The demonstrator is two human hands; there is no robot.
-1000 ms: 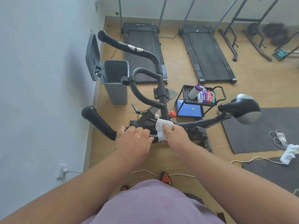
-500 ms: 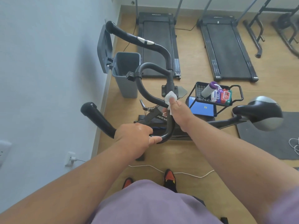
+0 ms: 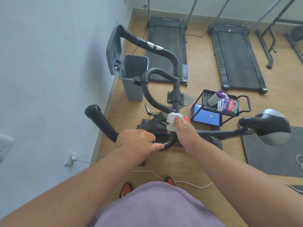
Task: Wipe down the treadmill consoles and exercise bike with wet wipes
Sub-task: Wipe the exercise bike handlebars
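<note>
At the middle of the view, slightly toward 12 o'clock from the hands: the exercise bike [image 3: 176, 102], seen from above, with its curved handlebar [image 3: 148, 94] in front. Left hand [image 3: 136, 142] wrapped around the near bend of the handlebar, fingers closed on the tube, probably only to steady it. Right hand [image 3: 185, 131] just beside it at 3 o'clock, fingers pinched on a crumpled white wipe [image 3: 172, 120] and pressing it against the bar close to the centre post. So, judged from this: wiping of the bike under way, at the inner part of the handlebar. Probably left to do: the far grip at 11 o'clock, the seat [image 3: 264, 126] at 3 o'clock, and the frame. Two treadmills [image 3: 167, 51] at 12 and 1 o'clock, well apart from the hands; consoles outside the view, so not possible to say whether already cleaned. Spare wipe packs [image 3: 228, 105] in the black basket [image 3: 244, 104] at 2 o'clock. Grey bin [image 3: 132, 89] at 11 o'clock, near the wall.
</note>
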